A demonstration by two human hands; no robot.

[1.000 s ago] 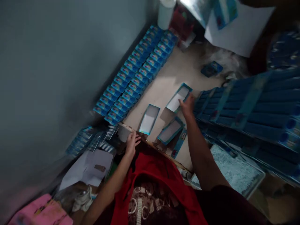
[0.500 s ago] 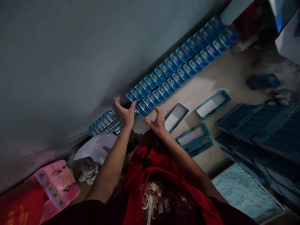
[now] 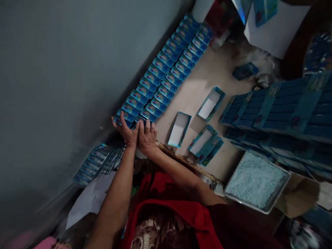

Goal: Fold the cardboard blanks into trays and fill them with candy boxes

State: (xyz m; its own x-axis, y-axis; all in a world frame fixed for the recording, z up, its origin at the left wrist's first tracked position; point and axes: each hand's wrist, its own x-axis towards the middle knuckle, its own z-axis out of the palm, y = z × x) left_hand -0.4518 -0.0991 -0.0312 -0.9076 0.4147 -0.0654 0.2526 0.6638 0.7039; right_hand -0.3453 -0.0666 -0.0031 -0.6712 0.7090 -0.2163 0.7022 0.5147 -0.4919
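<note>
Two long rows of small blue packs, a far row (image 3: 146,86) along the wall and a near row (image 3: 169,84) beside it, stand on the pale table (image 3: 166,129). At the close end of the far row is my left hand (image 3: 127,133), thumb and fingers spread against the last packs. My right hand (image 3: 147,138) lies beside it, its fingers laid flat against the end of the near row. The two hands touch or nearly touch at the thumbs. Their palms and the end packs' lower parts are hidden.
Several open blue boxes (image 3: 190,119) with white insides lie on the table. Stacked blue cartons (image 3: 275,107) rise at right, near a metal tray (image 3: 246,204) of pale blue shreds. More blue packs (image 3: 90,166) and white sheets (image 3: 85,200) sit at lower left, beside the wall (image 3: 64,69).
My hands have come together and moved onto the ends of the two rows; before, they were apart in the air near them. The camera view has turned, so the rows run more steeply.
</note>
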